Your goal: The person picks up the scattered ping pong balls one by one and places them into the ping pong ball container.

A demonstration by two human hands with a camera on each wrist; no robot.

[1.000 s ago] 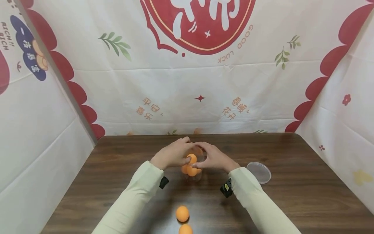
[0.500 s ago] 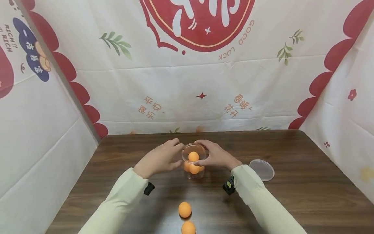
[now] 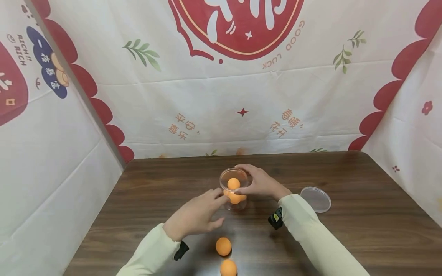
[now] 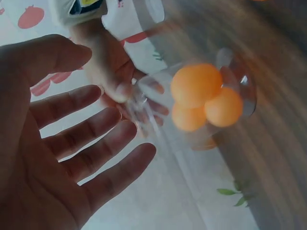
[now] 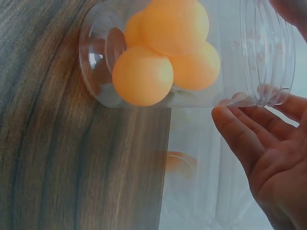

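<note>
A clear plastic jar (image 3: 236, 208) stands upright on the table with several orange ping-pong balls (image 5: 142, 75) inside. My right hand (image 3: 264, 184) grips the jar round its threaded neck, thumb on the near side and fingers behind. To the front left of the jar, my left hand (image 3: 197, 215) holds nothing, its fingers spread apart in the left wrist view. Below that hand, one loose ping-pong ball (image 3: 223, 246) lies on the table. Nearer to me lies a second ping-pong ball (image 3: 228, 267), close to the lower frame edge.
A clear round lid (image 3: 315, 199) lies flat on the wooden table (image 3: 366, 214), right of my right hand. Behind the table hangs a white printed cloth (image 3: 193, 99), with further cloth walls at the left and right.
My left hand has come off the jar's rim, moved left, then down toward the loose balls. My right hand stays at the jar. The view has shifted slightly.
</note>
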